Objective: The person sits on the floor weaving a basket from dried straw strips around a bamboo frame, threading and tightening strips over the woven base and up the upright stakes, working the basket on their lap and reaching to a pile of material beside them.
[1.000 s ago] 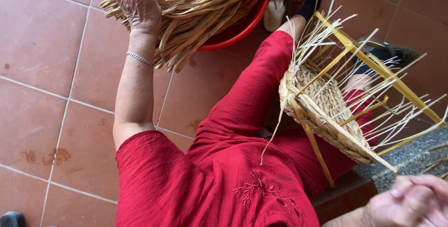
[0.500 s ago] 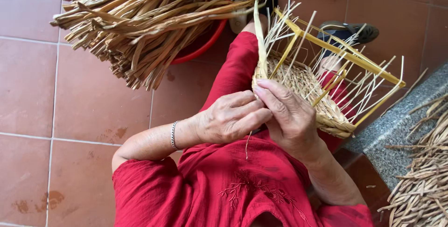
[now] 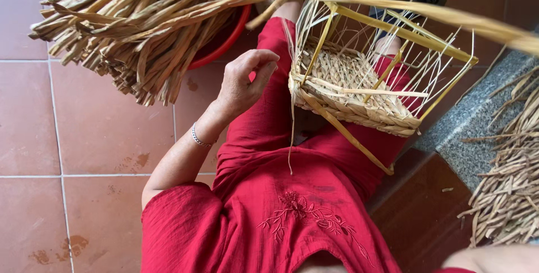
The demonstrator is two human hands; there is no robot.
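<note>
One half-woven straw basket, pale tan, rectangular, rests on the lap of a seated person in red embroidered clothing. A frame of yellow sticks holds it, with thin unwoven stakes rising from the rim. Judged light and springy; the woven base and corner sticks look the firmest places to grip, while the loose stakes would likely bend or snap.

One left hand, with a silver bracelet at the wrist, hovers just beside the basket's near-left corner. Its fingers are curled inward, thumb near forefinger; whether they pinch a thin fibre cannot be told. The right hand is mostly out of view; only a strip of bare arm shows at the lower right edge, its state unknown.

One long flat straw strand arcs across above the frame, running out of view to the right.

One loose heap of dried straw strips lies on the grey stone ledge to the right.

One large bundle of dried straw strips lies across a red plastic basin, farther off on the terracotta tile floor.
</note>
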